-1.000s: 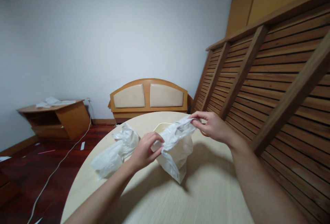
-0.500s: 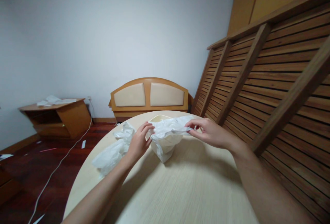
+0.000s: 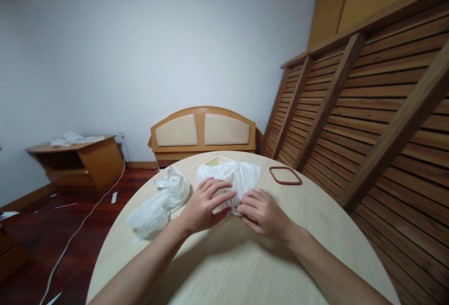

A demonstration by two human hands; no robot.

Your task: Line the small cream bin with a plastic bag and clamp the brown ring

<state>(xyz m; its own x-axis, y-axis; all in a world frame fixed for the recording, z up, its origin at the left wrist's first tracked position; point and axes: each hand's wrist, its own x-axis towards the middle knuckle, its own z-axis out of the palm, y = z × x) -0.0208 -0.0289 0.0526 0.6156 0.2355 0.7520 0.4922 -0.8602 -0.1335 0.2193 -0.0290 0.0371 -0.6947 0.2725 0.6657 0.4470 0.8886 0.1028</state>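
On the round, pale wood-grained table (image 3: 245, 267), the right hand (image 3: 264, 214) pinches the near edge of the thin white plastic bag (image 3: 249, 175) covering the cream, angular-rimmed container (image 3: 218, 160), while the left hand (image 3: 205, 205), fingers loosely spread, perhaps steadies it.

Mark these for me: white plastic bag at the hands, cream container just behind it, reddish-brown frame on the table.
White plastic bag (image 3: 246, 176), head view: its right side.
Cream container (image 3: 218, 160), head view: far side, by the rim.
Reddish-brown frame (image 3: 289, 183), head view: its near edge.
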